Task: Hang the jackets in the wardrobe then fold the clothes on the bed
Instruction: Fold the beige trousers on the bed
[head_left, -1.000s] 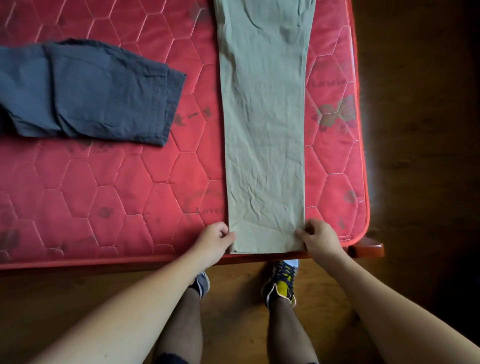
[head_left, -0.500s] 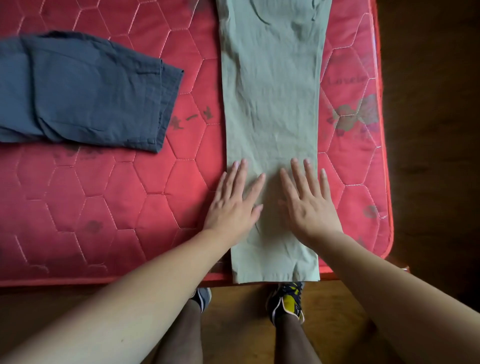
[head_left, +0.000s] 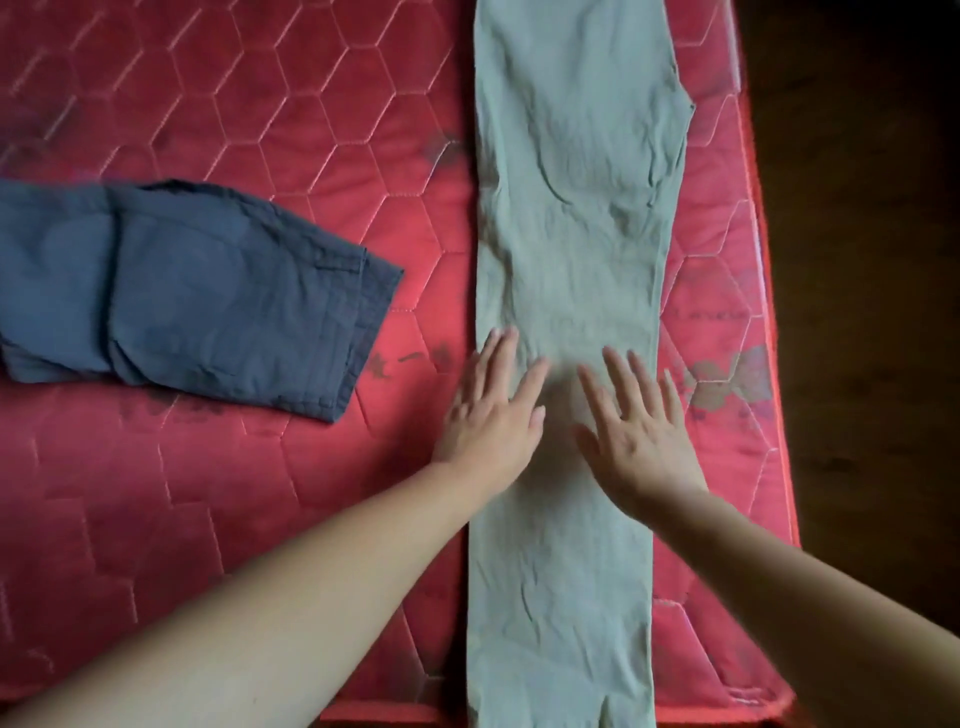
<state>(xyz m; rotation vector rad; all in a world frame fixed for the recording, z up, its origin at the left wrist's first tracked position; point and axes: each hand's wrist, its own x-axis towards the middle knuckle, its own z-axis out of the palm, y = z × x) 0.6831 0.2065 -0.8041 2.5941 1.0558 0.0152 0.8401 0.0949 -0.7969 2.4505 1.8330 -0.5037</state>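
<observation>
Both hands, left and right, lie flat and wide on the trousers; I'd press creases outward toward the waist before folding.

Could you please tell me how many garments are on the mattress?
2. The beige trousers lie lengthwise near the mattress's right edge, under the left hand and right hand. The folded dark blue garment lies at the left, cut by the frame. Others may be unseen.

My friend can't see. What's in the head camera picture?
A left hand and right hand press flat on long beige trousers laid out on a red quilted mattress. A folded dark blue garment lies to their left, not touching.
</observation>
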